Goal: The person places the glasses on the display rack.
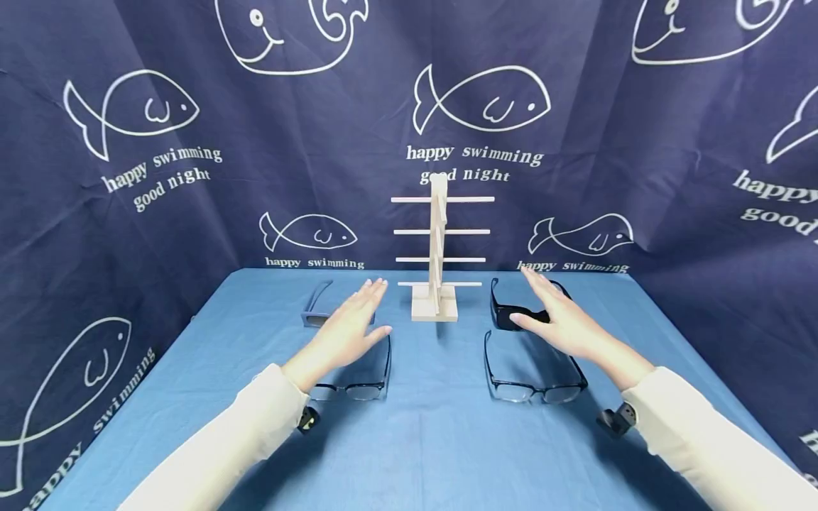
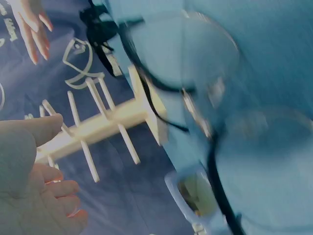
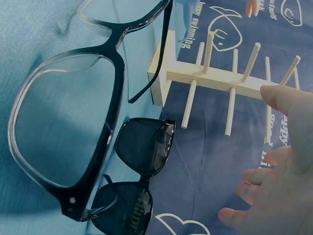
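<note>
My left hand [image 1: 348, 325] hovers over the left side of the table, fingers straight and thumb apart, holding nothing. Beneath it are clear eyeglasses [image 1: 364, 392] with dark upper rims, partly hidden by the hand and sleeve. Blue-framed sunglasses [image 1: 314, 317] lie just beyond, also partly covered. On the other side my right hand [image 1: 565, 323] is held out with extended fingers and nothing in it. It overlaps black sunglasses [image 1: 511, 316], with a second pair of clear eyeglasses [image 1: 513, 391] nearer to me. Between the hands stands a wooden display rack [image 1: 437, 248] with several horizontal pegs.
A blue cloth covers the table [image 1: 428, 440]. Behind it and along both sides hangs a dark blue curtain [image 1: 358, 163] printed with white fish and lettering. The rack's base stands near the table's back edge. Small dark wrist cameras [image 1: 616, 420] sit under both cuffs.
</note>
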The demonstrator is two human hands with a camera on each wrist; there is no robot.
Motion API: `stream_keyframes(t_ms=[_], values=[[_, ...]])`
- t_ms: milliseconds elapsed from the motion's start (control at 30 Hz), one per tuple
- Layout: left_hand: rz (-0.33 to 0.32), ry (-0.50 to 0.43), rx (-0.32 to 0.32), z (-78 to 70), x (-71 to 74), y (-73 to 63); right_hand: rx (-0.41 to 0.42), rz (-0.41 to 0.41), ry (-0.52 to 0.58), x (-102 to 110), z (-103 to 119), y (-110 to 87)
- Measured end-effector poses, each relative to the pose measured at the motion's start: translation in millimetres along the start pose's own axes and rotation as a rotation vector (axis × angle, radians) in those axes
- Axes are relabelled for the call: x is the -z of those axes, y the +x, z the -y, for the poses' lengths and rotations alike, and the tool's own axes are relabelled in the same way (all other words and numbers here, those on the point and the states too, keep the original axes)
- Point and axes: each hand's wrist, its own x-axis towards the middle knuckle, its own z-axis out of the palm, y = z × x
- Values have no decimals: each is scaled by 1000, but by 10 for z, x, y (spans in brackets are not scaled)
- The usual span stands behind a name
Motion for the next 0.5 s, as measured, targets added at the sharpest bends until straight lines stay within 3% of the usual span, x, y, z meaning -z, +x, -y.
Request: stream_keyframes(t_ms=[267, 400, 500], values=[[41, -208, 48, -307, -34, 31, -34, -40, 45, 35, -64, -85], [67, -289, 86, -393, -59, 51, -61, -46, 52, 32, -134, -132], [45, -331, 101, -423, -95, 70, -83, -40, 70, 18, -184, -184]])
